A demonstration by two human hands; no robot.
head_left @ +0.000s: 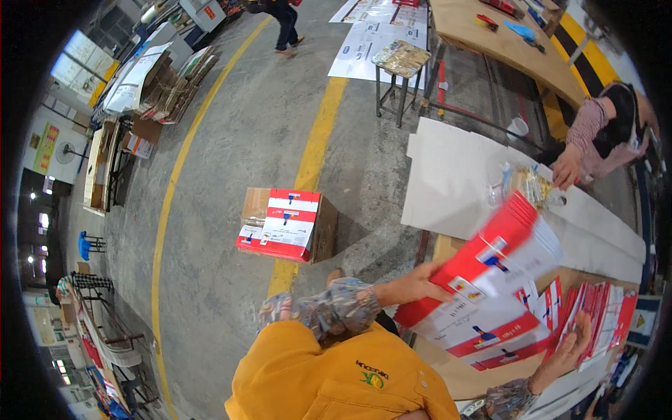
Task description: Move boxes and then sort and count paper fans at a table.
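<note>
My left hand point(418, 285) is closed on the left edge of a bundle of red and white printed cardboard sheets point(483, 325). The bundle is tilted above the worktable, its upper end fanned and slightly blurred. My right hand point(570, 344), fingers stretched out, is beside the bundle's right end, against or very near a row of similar red and white cardboard sheets point(600, 318). Whether it touches them I cannot tell. More printed sheets point(549, 302) show between the bundle and that row.
A cardboard box point(325, 227) topped with red and white sheets stands on the floor to my left. Across the table, another person's hand point(568, 166) is by clear plastic bags point(525, 187) on pale cardboard point(455, 178). A stool point(401, 59) stands farther off; someone point(283, 24) walks beyond.
</note>
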